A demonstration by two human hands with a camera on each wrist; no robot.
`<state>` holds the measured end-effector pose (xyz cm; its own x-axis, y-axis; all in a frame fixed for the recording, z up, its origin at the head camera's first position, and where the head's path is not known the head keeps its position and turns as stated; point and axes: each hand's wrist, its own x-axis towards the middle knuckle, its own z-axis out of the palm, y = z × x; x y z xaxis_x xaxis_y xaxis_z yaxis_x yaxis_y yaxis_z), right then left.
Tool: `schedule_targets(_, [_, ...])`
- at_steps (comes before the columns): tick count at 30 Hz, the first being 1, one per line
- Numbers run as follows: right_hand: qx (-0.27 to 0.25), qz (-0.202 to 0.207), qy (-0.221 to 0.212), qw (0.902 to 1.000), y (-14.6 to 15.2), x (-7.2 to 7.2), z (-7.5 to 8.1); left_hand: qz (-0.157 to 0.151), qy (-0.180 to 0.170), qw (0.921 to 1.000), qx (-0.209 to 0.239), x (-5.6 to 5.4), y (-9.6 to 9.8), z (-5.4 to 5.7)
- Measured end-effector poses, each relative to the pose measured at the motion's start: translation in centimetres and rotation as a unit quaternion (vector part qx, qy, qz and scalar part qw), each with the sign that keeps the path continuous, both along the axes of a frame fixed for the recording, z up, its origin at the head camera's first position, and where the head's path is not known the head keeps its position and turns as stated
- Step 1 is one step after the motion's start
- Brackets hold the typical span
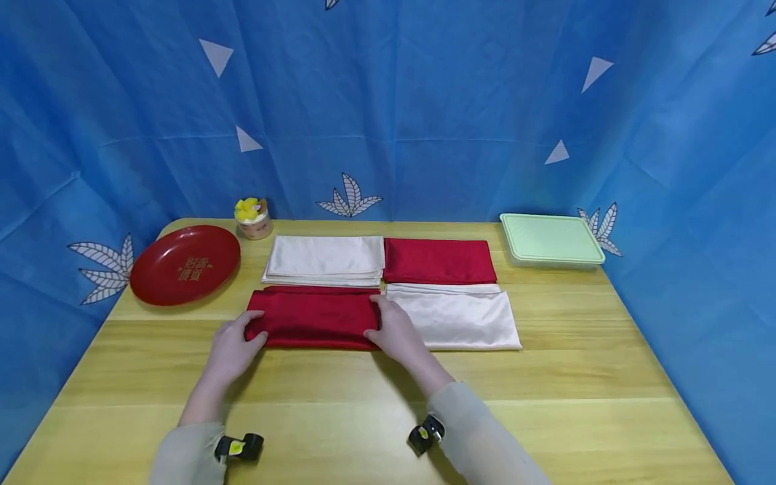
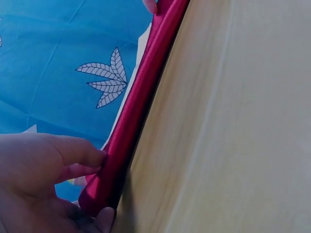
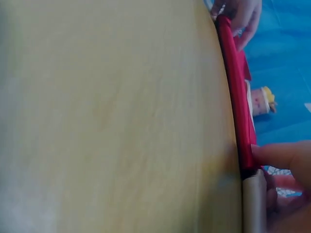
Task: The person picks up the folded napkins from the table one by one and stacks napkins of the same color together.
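Note:
In the head view a folded red satin cloth [image 1: 315,320] lies at the front left of a block of folded cloths. My left hand [image 1: 233,347] grips its left end, thumb at the near corner and fingers over the edge; the left wrist view shows this hand [image 2: 43,179] around the red end. At the other end my right hand [image 1: 397,330] holds the right edge, close beside a folded white cloth [image 1: 455,316]. In the right wrist view the right thumb [image 3: 272,154] presses on the red cloth [image 3: 238,92]; the other fingers are partly hidden.
Behind lie another folded white cloth [image 1: 327,256] and a red one [image 1: 439,261]. A red oval plate [image 1: 170,269] stands at the left, with a small cup with yellow topping [image 1: 254,219] near it. A lidded pale green box [image 1: 552,241] sits back right. Blue curtains [image 1: 388,101] surround the wooden table [image 1: 576,377].

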<state>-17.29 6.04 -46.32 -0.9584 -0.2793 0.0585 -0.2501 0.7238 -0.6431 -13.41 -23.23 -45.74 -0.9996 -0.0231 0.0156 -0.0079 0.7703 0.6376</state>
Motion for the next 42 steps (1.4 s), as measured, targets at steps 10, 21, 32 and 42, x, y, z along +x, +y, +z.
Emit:
schedule_targets(10, [-0.023, 0.007, -0.009, 0.9997, 0.1, -0.1, -0.3, -0.011, -0.028, 0.9979, 0.057, 0.0, -0.1, -0.1])
schedule_targets(21, [0.012, 0.018, -0.014, 0.9997, 0.0, -0.8, 0.4, -0.009, -0.034, 0.9958, 0.085, -0.4, -0.6, -0.2])
schedule_targets(32, [0.011, 0.018, -0.024, 0.9995, -0.3, -0.7, 0.5, -0.021, -0.038, 0.9942, 0.098, -0.7, -0.4, 0.0])
schedule_targets(42, [-0.003, 0.059, -0.018, 0.9981, 0.1, -1.5, 0.3, -0.012, -0.063, 0.9893, 0.131, -0.7, -0.4, 0.3])
